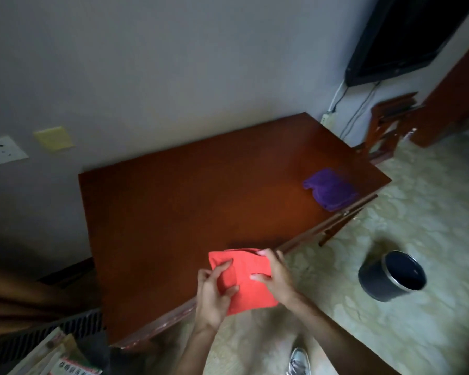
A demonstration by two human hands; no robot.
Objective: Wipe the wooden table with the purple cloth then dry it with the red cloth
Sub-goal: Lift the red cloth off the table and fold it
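I hold the red cloth [244, 282] over the worktop's [173, 201] near edge, my left hand [214, 290] and right hand [275, 274] pinching its soft, light, floppy folds by their edges, while the purple cloth [329, 189] lies at the far right.

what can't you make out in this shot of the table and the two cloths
Head view only:
- Whether the wooden table is wet or dry: dim light, no visible streaks.
- Part of the red cloth: covered by the left hand and right hand.
- Underside of the folded purple cloth: hidden by its own folds.
- Black bin contents: too dark.
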